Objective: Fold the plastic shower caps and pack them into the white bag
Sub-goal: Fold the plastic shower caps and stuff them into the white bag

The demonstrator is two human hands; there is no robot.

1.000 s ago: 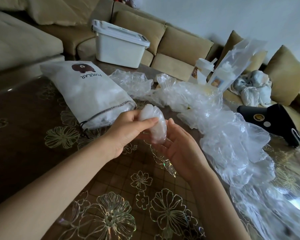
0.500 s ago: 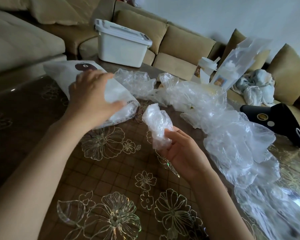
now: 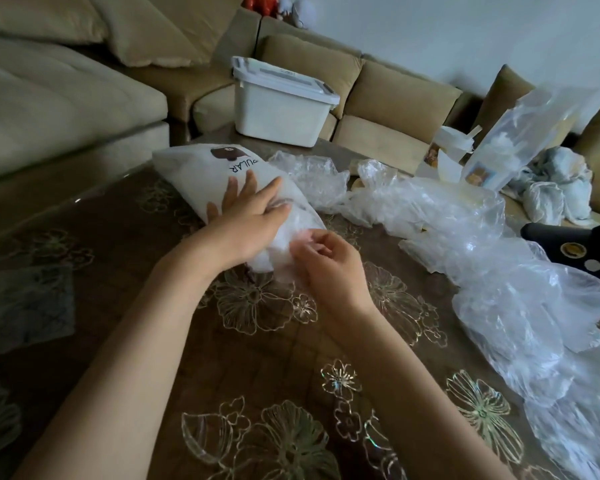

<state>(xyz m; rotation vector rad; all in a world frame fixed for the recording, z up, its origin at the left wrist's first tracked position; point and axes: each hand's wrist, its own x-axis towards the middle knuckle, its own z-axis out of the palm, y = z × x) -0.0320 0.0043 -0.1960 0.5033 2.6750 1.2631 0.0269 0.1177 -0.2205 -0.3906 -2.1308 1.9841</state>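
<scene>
The white bag [image 3: 191,168] with a brown bear print lies on the table, its mouth towards me. My left hand [image 3: 246,220] lies flat on the bag near its mouth, with the fingers straight. My right hand [image 3: 326,261] has its fingers curled round a folded clear shower cap [image 3: 286,249] right at the bag's mouth; how far the cap is inside I cannot tell. A long heap of loose clear shower caps [image 3: 499,271] runs along the right side of the table.
The table [image 3: 257,358] has a brown cover with gold flowers. A white lidded bin [image 3: 278,109] stands behind the bag. At the right are a clear pouch [image 3: 510,143] and a black device [image 3: 568,240]. A beige sofa [image 3: 388,98] surrounds the table.
My left hand let go of the folded cap and moved onto the white bag. My right hand carried the cap left to the bag's mouth.
</scene>
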